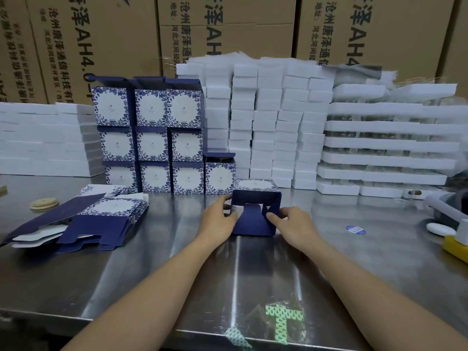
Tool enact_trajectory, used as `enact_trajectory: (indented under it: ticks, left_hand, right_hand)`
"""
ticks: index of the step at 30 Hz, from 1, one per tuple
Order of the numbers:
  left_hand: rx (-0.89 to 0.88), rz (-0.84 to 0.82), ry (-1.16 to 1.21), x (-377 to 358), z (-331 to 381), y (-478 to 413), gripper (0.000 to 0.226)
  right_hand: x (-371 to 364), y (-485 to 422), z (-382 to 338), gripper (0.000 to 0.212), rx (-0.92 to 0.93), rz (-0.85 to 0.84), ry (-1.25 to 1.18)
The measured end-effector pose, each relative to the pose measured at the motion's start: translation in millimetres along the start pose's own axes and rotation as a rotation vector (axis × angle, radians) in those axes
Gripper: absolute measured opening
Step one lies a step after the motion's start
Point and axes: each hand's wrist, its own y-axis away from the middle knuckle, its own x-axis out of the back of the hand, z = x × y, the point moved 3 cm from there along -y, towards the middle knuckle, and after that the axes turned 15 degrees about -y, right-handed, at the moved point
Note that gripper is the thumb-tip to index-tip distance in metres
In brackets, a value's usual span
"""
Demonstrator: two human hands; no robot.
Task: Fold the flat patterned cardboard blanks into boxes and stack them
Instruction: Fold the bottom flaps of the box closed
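Note:
A half-formed blue box with a white floral panel lies on its side on the steel table, its open end facing me and dark blue flaps spread out in front. My left hand grips the box's left edge. My right hand pinches the right-hand flap with fingertips. A pile of flat patterned blanks lies to the left. Behind it stands a stack of finished boxes, three rows high, with one more box at its right end.
White foam blocks and foam trays are stacked behind and to the right, more white stacks at left, brown cartons behind. Round wooden lids lie far left, a blue sticker and a tape tool at right.

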Motion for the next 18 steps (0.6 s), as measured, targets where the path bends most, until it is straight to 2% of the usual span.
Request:
enact_trajectory:
  ticks: [6,10,13,18]
  left_hand:
    - [0.01,-0.04,0.035,-1,3,0,0.041]
    - [0.024,-0.026,0.058,-1,3,2,0.043]
    - [0.043,0.002,-0.017,1,5,5,0.051]
    - [0.074,0.045,-0.181,4,12,12,0.058]
  right_hand:
    - [-2,3,-2,0.035,0.028,-0.054,-0.059]
    - [1,6,-5,0.061,0.011,-0.015,-0.035]
    - [4,11,-11,0.079,-0.009,0.018,-0.003]
    - [4,15,-18,0.077,-0.001,0.031,0.035]
